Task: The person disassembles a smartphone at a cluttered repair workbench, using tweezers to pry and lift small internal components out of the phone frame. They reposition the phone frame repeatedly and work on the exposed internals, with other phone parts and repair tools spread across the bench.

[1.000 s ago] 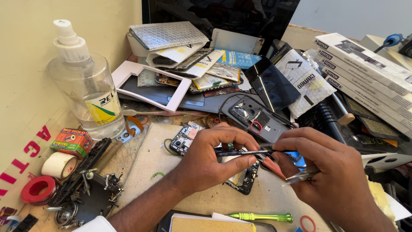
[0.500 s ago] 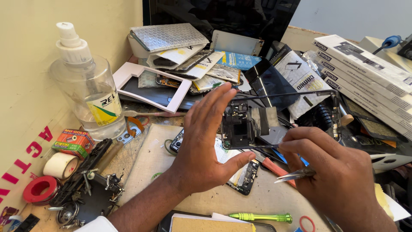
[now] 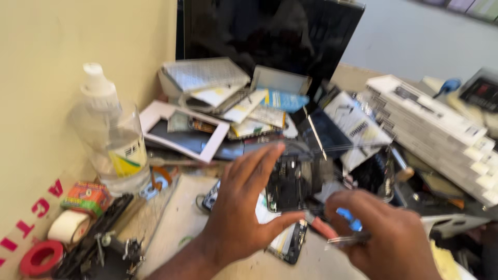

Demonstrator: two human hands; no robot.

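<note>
With the left hand [image 3: 244,218] spread around the opened phone [image 3: 290,181] and the right hand [image 3: 384,238] pinching tweezers [image 3: 347,240], the phone may slip.

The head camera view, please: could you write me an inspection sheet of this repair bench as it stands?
Surface: pale work mat, mostly covered.
Job's things: opened dark phone body, blurred; second phone lying on the mat.
Clutter: clear pump bottle, tape rolls, stacked white boxes, heaped packets.
Hands: left hand open, fingers spread at the phone body; right hand pinching metal tweezers.
Cables: thin dark wire at the mat edge, blurred.
Surroundings: cream wall at left, dark screen behind.
</note>
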